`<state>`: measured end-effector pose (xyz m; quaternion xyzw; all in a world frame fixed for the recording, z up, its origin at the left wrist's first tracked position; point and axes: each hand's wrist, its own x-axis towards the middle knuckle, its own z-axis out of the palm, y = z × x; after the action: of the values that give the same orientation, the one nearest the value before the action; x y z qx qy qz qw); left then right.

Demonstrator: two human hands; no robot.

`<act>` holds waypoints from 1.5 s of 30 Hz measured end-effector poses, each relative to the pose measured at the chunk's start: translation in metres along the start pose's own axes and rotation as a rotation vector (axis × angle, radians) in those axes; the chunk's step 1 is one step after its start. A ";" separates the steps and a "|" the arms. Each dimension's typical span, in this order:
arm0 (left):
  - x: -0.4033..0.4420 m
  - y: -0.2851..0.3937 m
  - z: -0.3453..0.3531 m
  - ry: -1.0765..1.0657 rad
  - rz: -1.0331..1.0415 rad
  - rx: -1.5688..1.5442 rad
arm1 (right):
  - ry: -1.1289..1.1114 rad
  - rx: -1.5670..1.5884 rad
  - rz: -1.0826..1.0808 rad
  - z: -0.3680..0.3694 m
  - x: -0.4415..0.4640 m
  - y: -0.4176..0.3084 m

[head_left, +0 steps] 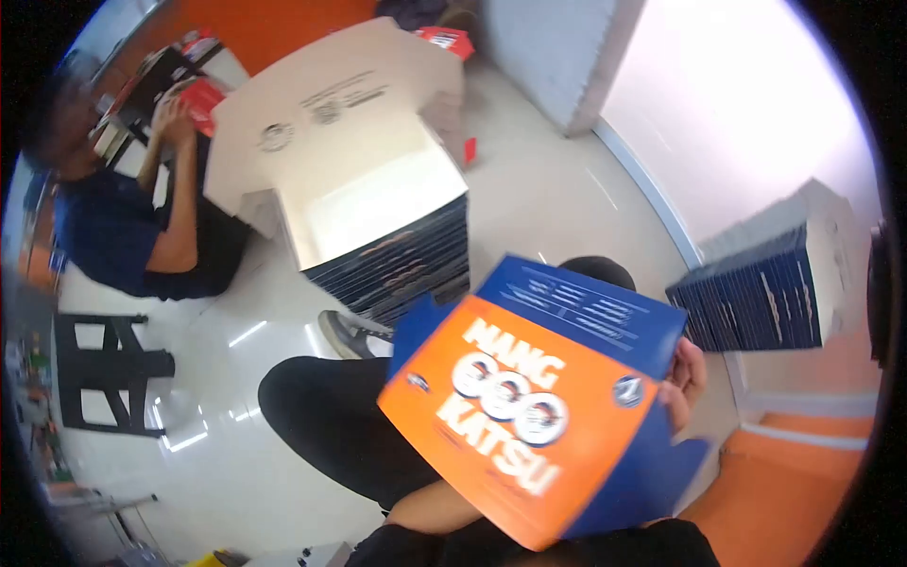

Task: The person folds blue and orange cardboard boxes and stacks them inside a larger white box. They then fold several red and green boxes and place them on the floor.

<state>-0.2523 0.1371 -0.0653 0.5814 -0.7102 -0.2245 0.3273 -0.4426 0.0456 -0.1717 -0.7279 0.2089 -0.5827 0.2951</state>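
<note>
An orange and blue printed cardboard box (515,406), partly folded, is held tilted over my lap. Its orange panel carries white lettering, and blue flaps stick out at its sides. My right hand (688,386) has its fingers curled over the box's right edge, gripping it. My left forearm reaches under the box from the lower left, while the left hand itself is hidden behind the panel. Just beyond the box stands a tall stack of flat cardboard blanks (392,260), with a plain, unprinted-coloured inner side facing up on top.
Another stack of blanks (746,288) leans near the white wall at right. A co-worker (142,208) sits at left, handling a red box (201,102). A black stool (109,373) lies on the glossy floor (236,454). A grey panel (557,57) stands at the back.
</note>
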 end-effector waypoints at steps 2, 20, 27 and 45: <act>-0.004 0.006 0.000 0.012 0.102 0.124 | -0.199 0.352 0.341 -0.076 -0.025 0.059; -0.027 -0.125 -0.183 0.687 -0.179 0.040 | -0.375 0.585 0.718 0.196 0.239 -0.033; -0.029 -0.137 -0.171 0.692 -0.286 0.152 | -0.391 0.310 0.379 0.214 0.233 0.009; -0.036 -0.158 -0.148 0.868 -0.269 0.240 | -0.514 0.106 -0.055 0.206 0.230 0.035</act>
<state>-0.0337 0.1457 -0.0821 0.7422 -0.4470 0.0829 0.4924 -0.1877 -0.0906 -0.0590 -0.8410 0.0764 -0.3967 0.3600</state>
